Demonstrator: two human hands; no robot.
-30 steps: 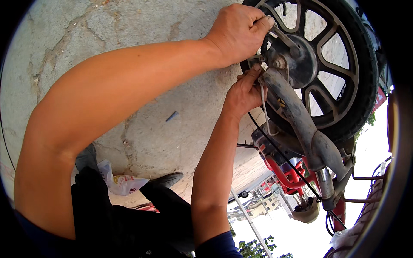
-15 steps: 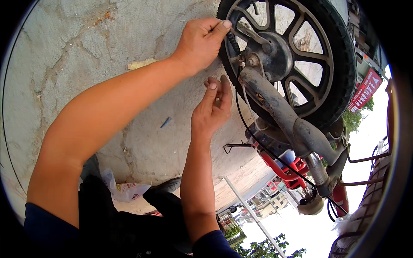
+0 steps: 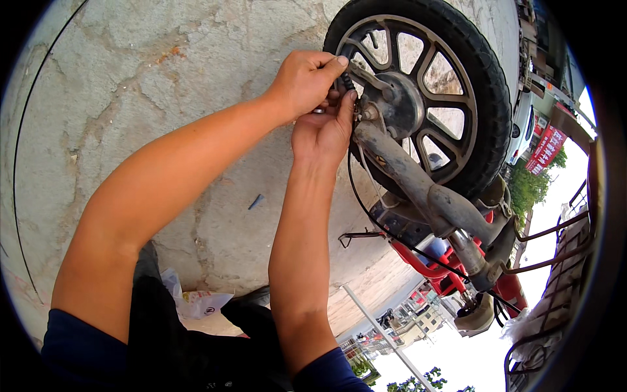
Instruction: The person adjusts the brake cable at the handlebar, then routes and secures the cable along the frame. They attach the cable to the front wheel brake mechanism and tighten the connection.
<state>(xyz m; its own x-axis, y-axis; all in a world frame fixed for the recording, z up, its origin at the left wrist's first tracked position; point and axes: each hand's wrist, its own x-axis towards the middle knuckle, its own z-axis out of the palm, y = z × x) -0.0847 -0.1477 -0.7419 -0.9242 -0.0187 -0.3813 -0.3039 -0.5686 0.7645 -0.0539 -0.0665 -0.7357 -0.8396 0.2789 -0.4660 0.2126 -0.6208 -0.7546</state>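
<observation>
My left hand point(image 3: 305, 86) is closed in a pinch at the end of the black brake cable point(image 3: 406, 227), beside the brake lever arm point(image 3: 369, 76) on the wheel hub. Just below it, my right hand point(image 3: 321, 134) has its thumb and fingers closed around the cable's black ribbed sleeve point(image 3: 347, 81). Something small and shiny shows at the right fingers; whether it is a ring or a part I cannot tell. The spoked wheel point(image 3: 428, 112) with its black tyre stands close on the right, held by a scuffed fork leg point(image 3: 401, 160). My fingers hide the cable's tip.
A small blue conical piece point(image 3: 256, 201) lies on the cracked concrete ground point(image 3: 130, 98). A white plastic bag point(image 3: 199, 304) sits by my legs. Red bodywork point(image 3: 424, 268) of the vehicle is at lower right, with a wire basket point(image 3: 548, 333) at the right edge.
My right hand has risen from below, where its fingers were apart, and closed on the cable sleeve beside my left hand. The left hand keeps its pinch; the view has shifted slightly.
</observation>
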